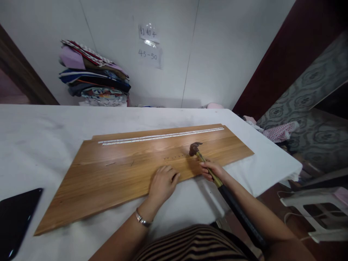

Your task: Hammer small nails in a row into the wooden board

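Observation:
A wooden board [130,152] lies across the white-covered table. My right hand [213,170] is closed round the handle of a claw hammer [214,177], fairly near its head. The rusty hammer head is at the right end of a short row of small nails [174,157] in the board. My left hand [164,182] rests palm down on the board's near part, just below that row, thumb apart from the fingers; nothing shows in it. Two loose nails, one thin and dark [110,164], lie on the left part of the board. Two white measuring strips [163,136] run along its far side.
A black, shiny flat object [19,217] lies at the table's left edge. Folded cloths [95,72] are stacked against the wall, where paper notes [149,54] are taped. A white plastic stool [320,210] stands on the floor at right, beyond the table edge.

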A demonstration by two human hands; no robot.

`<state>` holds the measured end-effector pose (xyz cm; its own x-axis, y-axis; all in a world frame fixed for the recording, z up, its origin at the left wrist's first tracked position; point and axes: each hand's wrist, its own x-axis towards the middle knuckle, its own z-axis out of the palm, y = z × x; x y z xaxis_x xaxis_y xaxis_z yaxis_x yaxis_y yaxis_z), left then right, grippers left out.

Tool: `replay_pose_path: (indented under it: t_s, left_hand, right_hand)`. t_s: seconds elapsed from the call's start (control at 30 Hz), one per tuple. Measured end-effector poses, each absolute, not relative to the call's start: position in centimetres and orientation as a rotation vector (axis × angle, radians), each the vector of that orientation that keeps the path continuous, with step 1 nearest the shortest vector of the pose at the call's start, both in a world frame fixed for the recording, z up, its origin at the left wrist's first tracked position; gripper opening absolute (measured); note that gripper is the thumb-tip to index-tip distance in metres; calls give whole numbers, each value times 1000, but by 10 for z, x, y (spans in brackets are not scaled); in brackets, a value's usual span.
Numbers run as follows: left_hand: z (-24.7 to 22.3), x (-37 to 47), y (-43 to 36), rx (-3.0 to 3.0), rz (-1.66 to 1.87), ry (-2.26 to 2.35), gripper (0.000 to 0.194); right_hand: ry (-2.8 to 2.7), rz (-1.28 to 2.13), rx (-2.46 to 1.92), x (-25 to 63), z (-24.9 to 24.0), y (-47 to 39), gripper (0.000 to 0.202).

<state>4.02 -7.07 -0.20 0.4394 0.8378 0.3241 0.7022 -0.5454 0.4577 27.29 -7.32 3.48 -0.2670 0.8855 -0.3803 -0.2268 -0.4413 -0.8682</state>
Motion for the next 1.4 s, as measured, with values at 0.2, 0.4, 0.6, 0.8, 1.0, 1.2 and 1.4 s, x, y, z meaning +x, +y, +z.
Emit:
replay_pose_path:
  t_s: [0.2, 0.4, 0.6, 0.8, 1.0, 1.2, 1.4]
  left_hand:
    - [-3, 40, -71, 2417, 750, 1329, 20]
    - [-6, 39, -70, 2410, 766, 1307, 20]
    - [2, 41, -75, 2421, 730, 1351, 22]
    - [2, 44, -79, 2420, 755, 1396, 15]
    - [-2, 45, -80, 2433, 748, 1387, 13]
    - [0, 44, -81, 2444, 727, 1419, 14]
    - [-1, 44, -79, 2429, 736, 1392, 13]
  right_hand:
    - [-929, 1776, -1116, 272, 39, -77, 37]
    - [-931, 1787, -1155, 269, 36, -71, 38]
    - [-928, 1772, -1174, 270, 38, -73, 43]
    - [-924, 1787, -1241, 275, 33, -72, 49]
    - [-916, 1779, -1222, 277, 24, -76, 54]
    - [-922, 1805, -1257, 277, 26, -77, 52]
    - [-907, 1789, -1213, 278, 30, -76, 45]
